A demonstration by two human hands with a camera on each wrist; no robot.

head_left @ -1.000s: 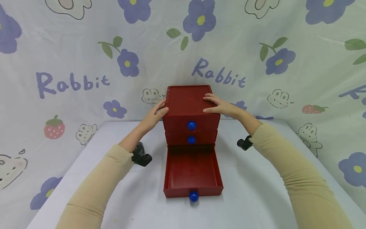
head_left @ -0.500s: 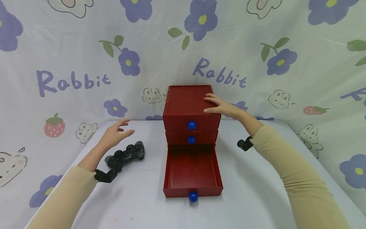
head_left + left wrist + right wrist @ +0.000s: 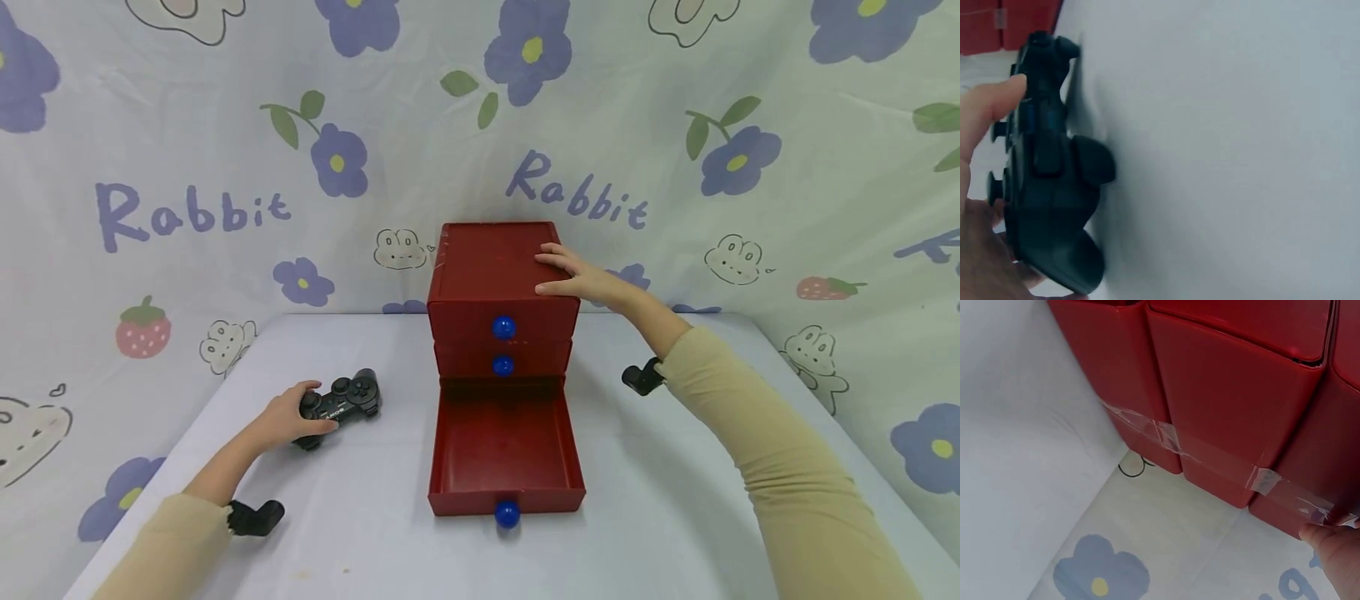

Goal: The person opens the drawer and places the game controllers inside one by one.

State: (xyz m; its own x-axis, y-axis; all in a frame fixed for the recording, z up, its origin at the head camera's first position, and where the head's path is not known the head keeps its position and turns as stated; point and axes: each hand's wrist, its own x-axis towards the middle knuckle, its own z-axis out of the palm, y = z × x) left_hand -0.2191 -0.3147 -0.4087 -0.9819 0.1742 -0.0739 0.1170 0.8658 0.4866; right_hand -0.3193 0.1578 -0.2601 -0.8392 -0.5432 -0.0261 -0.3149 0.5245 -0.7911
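Note:
My left hand (image 3: 288,417) grips the left end of a black game controller (image 3: 341,400), which lies on the table left of the red drawer cabinet. In the left wrist view, fingers (image 3: 1000,100) reach over one side of the controller (image 3: 1047,156), and others show at its near end. My right hand (image 3: 588,279) rests on the right edge of the red drawer cabinet's (image 3: 491,262) top with its fingers spread. The cabinet's bottom drawer (image 3: 506,450) is pulled out with nothing in it. Its two upper drawers are closed.
Each drawer has a blue knob (image 3: 507,514). The white table (image 3: 667,500) reaches back to a patterned cloth (image 3: 420,125) right behind the cabinet. Clear tape (image 3: 1210,464) runs across the cabinet's sections.
My left hand has left the cabinet's top left edge, moved left and down, and taken hold of the game controller. The right hand has stayed on the cabinet.

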